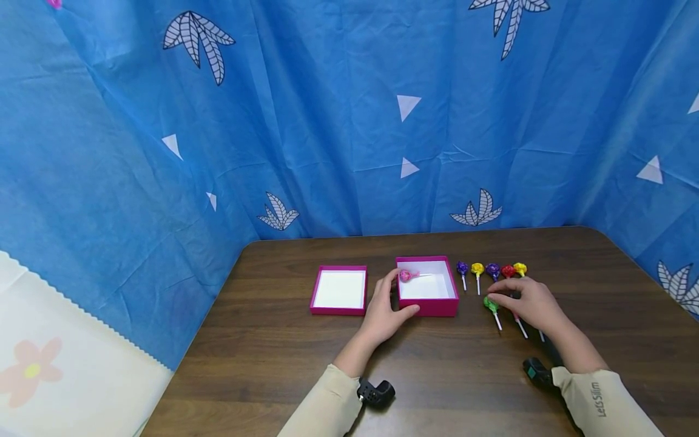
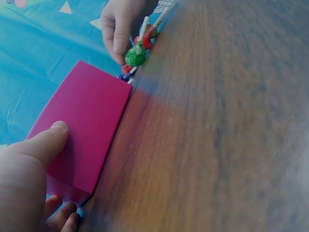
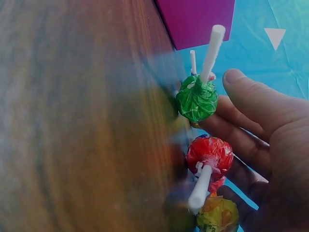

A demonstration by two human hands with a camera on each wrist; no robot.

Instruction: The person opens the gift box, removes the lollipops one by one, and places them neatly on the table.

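My left hand holds the magenta box at its front left corner, thumb on the front wall and fingers along the left side. The box stands open at the top, white inside, and a pink lollipop lies in it. My right hand is at the green lollipop, right of the box. In the right wrist view its fingers extend behind the green lollipop, and the thumb stands apart from it. A red lollipop and a yellow one lie nearby, mostly covered by this hand in the head view.
Left of the box lies a shallow magenta lid, white side up. A back row holds purple, yellow, purple, red and yellow lollipops. A blue curtain hangs behind the wooden table.
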